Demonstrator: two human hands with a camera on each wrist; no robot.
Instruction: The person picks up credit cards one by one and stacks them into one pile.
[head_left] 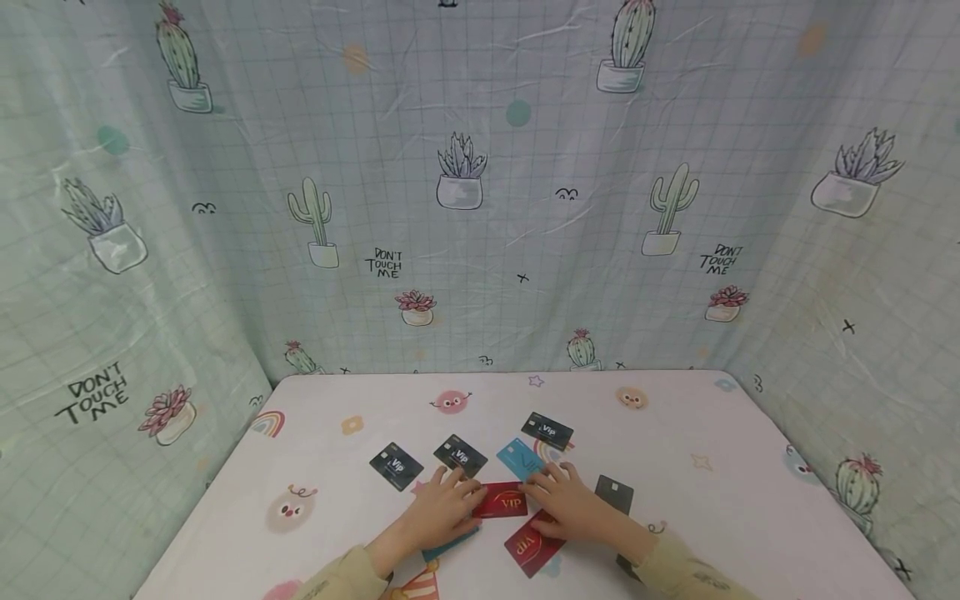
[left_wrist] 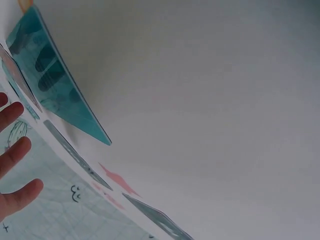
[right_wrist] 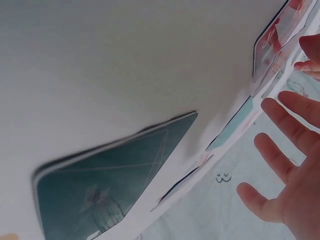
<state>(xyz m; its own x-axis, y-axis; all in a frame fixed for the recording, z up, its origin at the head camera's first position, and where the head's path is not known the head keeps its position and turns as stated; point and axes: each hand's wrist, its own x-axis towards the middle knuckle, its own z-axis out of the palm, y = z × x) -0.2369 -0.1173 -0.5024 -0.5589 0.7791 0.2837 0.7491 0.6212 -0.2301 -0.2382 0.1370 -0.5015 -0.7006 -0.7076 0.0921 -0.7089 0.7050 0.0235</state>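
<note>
A red VIP card point(head_left: 501, 501) lies between the two hands in the head view. My left hand point(head_left: 441, 510) is at its left end, fingers spread, and partly covers a teal card point(head_left: 452, 546); that teal card point(left_wrist: 55, 75) fills the upper left of the left wrist view. My right hand point(head_left: 567, 506) reaches the red card's right end, with loosely extended fingers point(right_wrist: 280, 157). Beneath its thumb lies a second red VIP card point(head_left: 532, 550), turned at an angle. A blue card point(head_left: 519, 458) sits just beyond the right fingertips. Whether fingertips press the cards cannot be told.
Black VIP cards lie farther back: one at left point(head_left: 396, 466), one in the middle point(head_left: 460, 454), one at right point(head_left: 547, 431). A dark card point(head_left: 615, 493) lies beside the right hand, another point(head_left: 627, 568) partly under the forearm. The table point(head_left: 712, 500) meets a patterned curtain point(head_left: 525, 317).
</note>
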